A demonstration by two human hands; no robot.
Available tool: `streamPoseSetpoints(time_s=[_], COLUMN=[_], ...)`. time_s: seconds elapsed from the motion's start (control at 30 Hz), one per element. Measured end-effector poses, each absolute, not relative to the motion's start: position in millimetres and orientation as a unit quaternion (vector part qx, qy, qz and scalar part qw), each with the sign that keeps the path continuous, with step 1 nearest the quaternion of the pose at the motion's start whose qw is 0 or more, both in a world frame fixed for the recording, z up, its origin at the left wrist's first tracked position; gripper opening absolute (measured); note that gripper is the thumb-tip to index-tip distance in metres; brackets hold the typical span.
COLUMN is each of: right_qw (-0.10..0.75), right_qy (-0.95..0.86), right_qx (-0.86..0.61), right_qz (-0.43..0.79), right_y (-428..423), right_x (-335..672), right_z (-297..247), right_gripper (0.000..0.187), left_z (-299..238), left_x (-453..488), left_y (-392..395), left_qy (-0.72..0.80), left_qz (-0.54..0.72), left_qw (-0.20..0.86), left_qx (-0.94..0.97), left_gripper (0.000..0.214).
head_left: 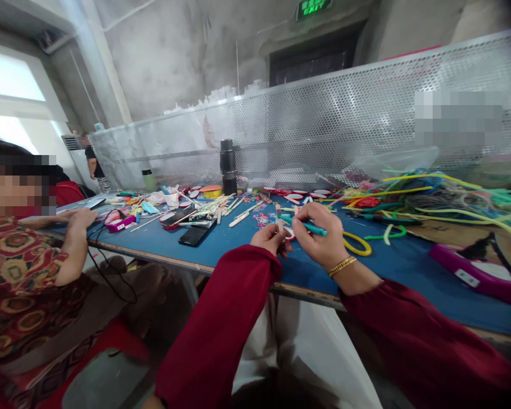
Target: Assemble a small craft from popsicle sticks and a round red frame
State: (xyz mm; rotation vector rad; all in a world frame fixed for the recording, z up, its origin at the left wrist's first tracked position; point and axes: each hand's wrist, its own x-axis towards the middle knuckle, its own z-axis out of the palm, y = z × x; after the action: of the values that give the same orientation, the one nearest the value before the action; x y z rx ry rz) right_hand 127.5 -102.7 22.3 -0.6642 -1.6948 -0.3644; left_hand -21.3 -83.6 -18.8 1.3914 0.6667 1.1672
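My left hand [269, 238] is closed, with fingers pinched around a small flat wooden stick [280, 218] that stands upright from them. Close beside it on the right, my right hand [323, 232] curls around a slim teal tool [315, 228]. Its exact kind is too small and covered to make out. A round white piece with a red rim [288, 233] shows between the two hands, partly hidden by fingers. Just right of my right hand lies a yellow ring [358, 244] on the blue tabletop [234, 250].
Loose wooden sticks [241, 218], a black phone [197, 233] and a black bottle [228, 167] are to the left. Tangled coloured strips [434, 199] and a purple corded device [477, 275] lie right. A perforated metal screen [323, 119] borders the back. Another person [21, 272] sits at left.
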Motion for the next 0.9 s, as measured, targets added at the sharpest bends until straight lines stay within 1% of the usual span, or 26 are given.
streamPoseSetpoints(time_s=[0.13, 0.4, 0.6, 0.9], right_qw=[0.6, 0.6, 0.6, 0.599], right_qy=[-0.731, -0.731, -0.731, -0.723], right_qx=[-0.283, -0.286, -0.29, -0.312], right_qz=[-0.158, -0.155, -0.146, -0.146], right_y=[-102.5, -102.8, -102.6, -103.3], right_x=[127.7, 127.7, 127.6, 127.6], right_z=[22.5, 22.4, 22.3, 23.2], right_gripper=[0.019, 0.02, 0.019, 0.018], left_z=[-18.0, -17.5, -16.7, -16.8], left_x=[-21.3, -22.2, -22.7, -22.0], left_y=[-84.5, -84.9, -85.7, -86.1], left_qy=[0.279, 0.286, 0.296, 0.295], left_qz=[0.5, 0.496, 0.491, 0.494], left_qw=[0.569, 0.568, 0.559, 0.56], left_qx=[0.59, 0.592, 0.599, 0.596], left_gripper=[0.04, 0.042, 0.036, 0.034])
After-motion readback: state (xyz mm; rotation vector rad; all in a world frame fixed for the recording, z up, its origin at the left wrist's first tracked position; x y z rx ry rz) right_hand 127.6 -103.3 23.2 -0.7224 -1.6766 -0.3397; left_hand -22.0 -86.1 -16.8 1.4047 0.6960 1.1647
